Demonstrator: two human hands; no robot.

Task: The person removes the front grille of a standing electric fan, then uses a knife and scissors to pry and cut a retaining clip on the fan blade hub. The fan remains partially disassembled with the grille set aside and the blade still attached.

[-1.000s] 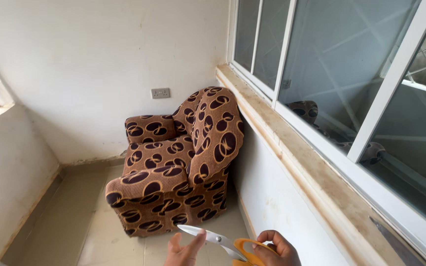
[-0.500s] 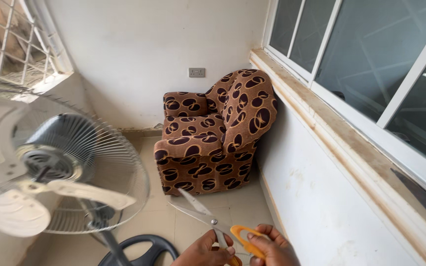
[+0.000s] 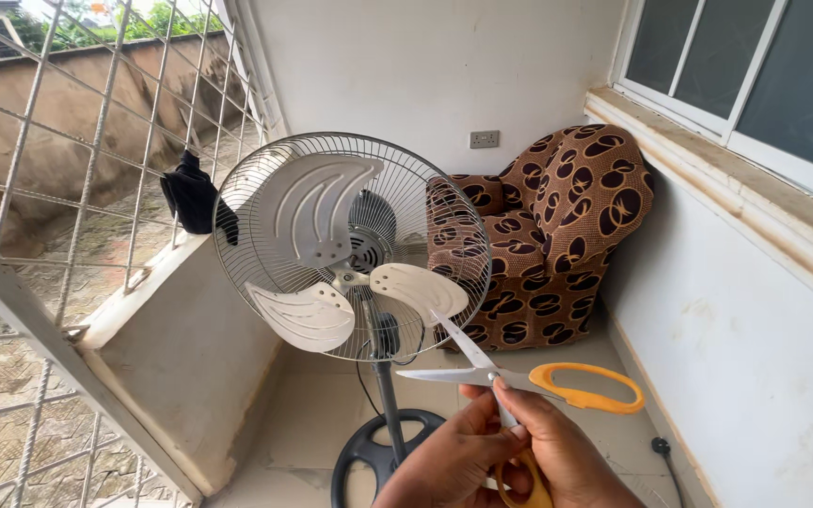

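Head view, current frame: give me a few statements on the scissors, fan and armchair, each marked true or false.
1. The scissors are open. True.
2. The scissors' handles are blue. False: they are orange.
3. The standing fan is in front of the person, with its grille facing them. True.
4. The armchair is plain grey. False: it is brown with dark oval patterns.
5. Both the left hand and the right hand are at the scissors. True.
6. The fan has fallen flat on the floor. False: it stands upright on its round base.
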